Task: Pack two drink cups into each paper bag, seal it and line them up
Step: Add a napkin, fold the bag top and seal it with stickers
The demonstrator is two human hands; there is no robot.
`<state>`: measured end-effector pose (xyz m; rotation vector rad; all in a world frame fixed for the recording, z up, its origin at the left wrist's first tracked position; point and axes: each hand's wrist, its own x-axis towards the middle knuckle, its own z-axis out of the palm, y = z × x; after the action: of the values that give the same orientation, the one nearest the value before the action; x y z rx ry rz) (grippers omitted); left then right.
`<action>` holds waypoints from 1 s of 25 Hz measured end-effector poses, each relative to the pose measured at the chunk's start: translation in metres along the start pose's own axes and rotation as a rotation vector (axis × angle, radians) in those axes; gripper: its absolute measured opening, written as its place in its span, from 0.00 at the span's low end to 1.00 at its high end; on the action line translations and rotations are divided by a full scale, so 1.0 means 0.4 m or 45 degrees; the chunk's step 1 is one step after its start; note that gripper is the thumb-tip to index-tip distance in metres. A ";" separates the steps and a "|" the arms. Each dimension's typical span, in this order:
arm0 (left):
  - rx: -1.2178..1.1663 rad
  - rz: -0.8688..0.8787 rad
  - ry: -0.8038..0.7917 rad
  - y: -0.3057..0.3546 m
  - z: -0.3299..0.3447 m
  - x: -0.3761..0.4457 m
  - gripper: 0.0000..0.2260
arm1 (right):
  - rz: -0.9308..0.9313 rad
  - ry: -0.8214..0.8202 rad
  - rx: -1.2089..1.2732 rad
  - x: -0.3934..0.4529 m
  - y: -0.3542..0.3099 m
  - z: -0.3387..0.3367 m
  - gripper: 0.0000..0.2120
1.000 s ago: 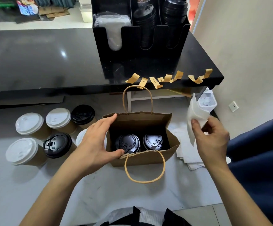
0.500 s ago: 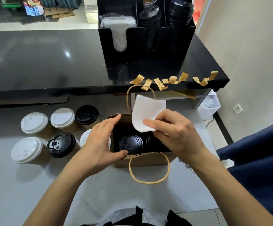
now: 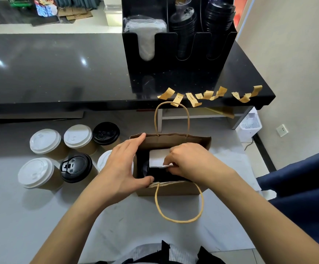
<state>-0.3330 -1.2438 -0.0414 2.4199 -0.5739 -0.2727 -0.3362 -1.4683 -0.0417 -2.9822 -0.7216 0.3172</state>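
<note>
Head view:
- paper bag point(image 3: 171, 189), open-topped, on desk point(image 3: 40, 216)
- left hand point(image 3: 119, 168): fingers grip bag rim
- right hand point(image 3: 191, 163): fingers pinch white napkin point(image 3: 157, 158) inside bag

Brown paper bag point(image 3: 171, 189) upright, mouth open (handles splayed), black-lidded drink cup point(image 3: 145, 169) inside
</note>
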 end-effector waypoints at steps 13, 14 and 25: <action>0.011 0.006 -0.007 0.006 0.001 0.006 0.48 | 0.091 -0.036 0.112 -0.004 -0.006 0.007 0.31; 0.012 0.010 -0.004 0.005 0.001 0.005 0.48 | 0.091 -0.025 0.116 -0.004 -0.006 0.009 0.30; -0.029 0.008 0.080 -0.005 0.007 0.001 0.42 | 0.119 0.668 0.258 -0.080 0.049 -0.002 0.19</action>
<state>-0.3330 -1.2443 -0.0449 2.3953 -0.5470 -0.1991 -0.3552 -1.5005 -0.0368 -2.7189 -0.4583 -0.3584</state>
